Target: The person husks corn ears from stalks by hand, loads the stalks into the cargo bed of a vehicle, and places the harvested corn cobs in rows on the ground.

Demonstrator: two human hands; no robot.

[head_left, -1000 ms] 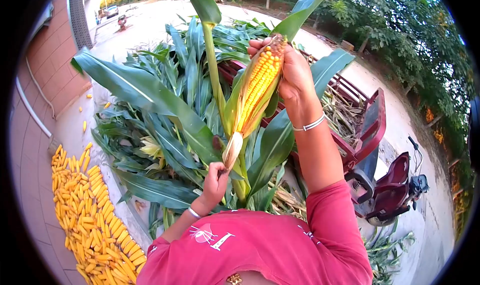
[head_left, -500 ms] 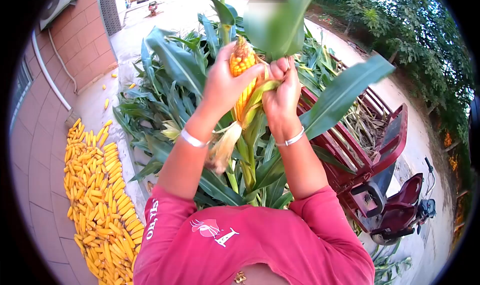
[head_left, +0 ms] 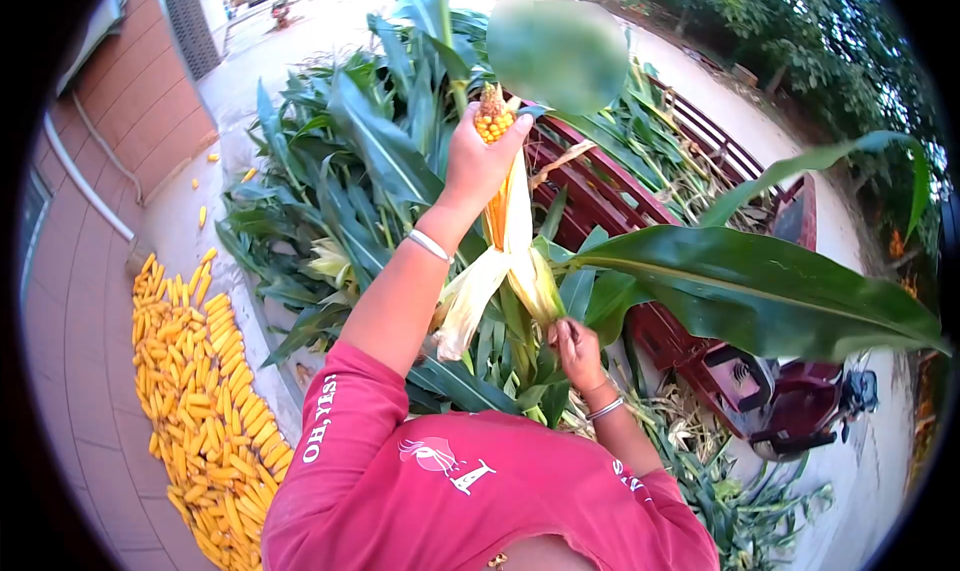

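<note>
My left hand is closed round the upper part of an ear of corn, its thumb near the tip. Yellow kernels show above the fingers and in a strip below them. A pale husk still covers one side of the ear, while other husk leaves hang peeled down at its base. Lower and to the right, my right hand has its fingers closed at the end of a pulled-down husk leaf. The ear is on a green corn stalk, partly hidden by leaves.
A pile of husked corn ears lies along the tiled wall at left. Cut corn stalks are heaped ahead. A dark red cargo tricycle stands at right, partly behind a broad leaf.
My right hand has moved from beside the ear's tip down to below its base, pulling husk down with it. My left hand stays on the ear. The broad leaf has swung right.
</note>
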